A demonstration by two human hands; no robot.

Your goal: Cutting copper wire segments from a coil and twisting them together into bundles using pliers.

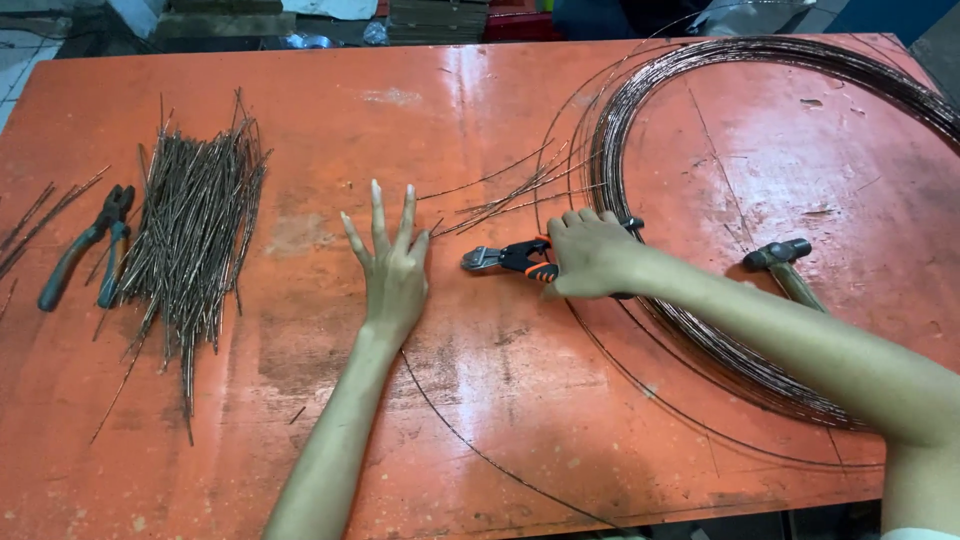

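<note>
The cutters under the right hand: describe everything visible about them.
The cutters lie flat on the orange table, between the two hands. Short dark metal jaws with a bolted pivot point left, toward the left hand, and look nearly closed. Handles are black with orange grip; the right hand covers most of them, fingers curled over. A black handle end pokes out behind the hand near the wire coil. Loose cut wires lie just above.

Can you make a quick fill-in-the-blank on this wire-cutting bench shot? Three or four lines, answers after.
1. The right hand grips a wire cutter with orange and black ____.
2. The left hand lies ____ on the orange table, fingers spread.
3. The pile of cut wire pieces lies beside the blue-handled ____.
4. The hammer lies inside the wire ____.

Answers: handles; flat; pliers; coil
</note>
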